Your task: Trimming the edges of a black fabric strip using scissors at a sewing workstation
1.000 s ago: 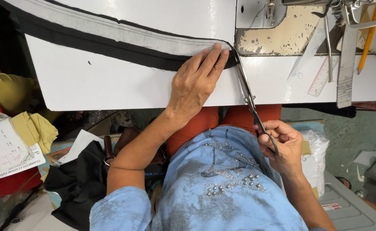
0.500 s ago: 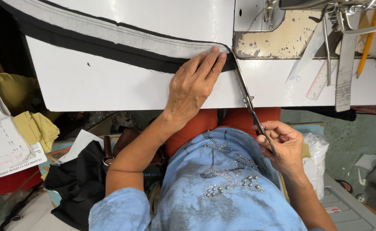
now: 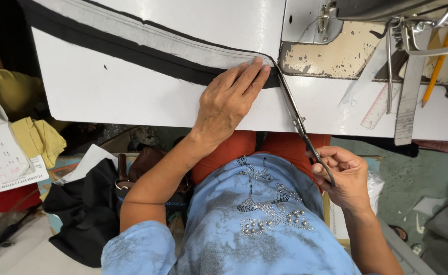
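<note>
left hand (image 3: 231, 104) flat, fingers together, pinning grey-black fabric strip (image 3: 147, 48) on white table (image 3: 107, 97); right hand (image 3: 343, 175) gripping scissors (image 3: 298, 119); blades crept up to strip end, cut looks close

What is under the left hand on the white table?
The left hand presses flat on the end of a grey and black fabric strip, lying on the table. The strip's part beneath the palm is hidden.
</note>
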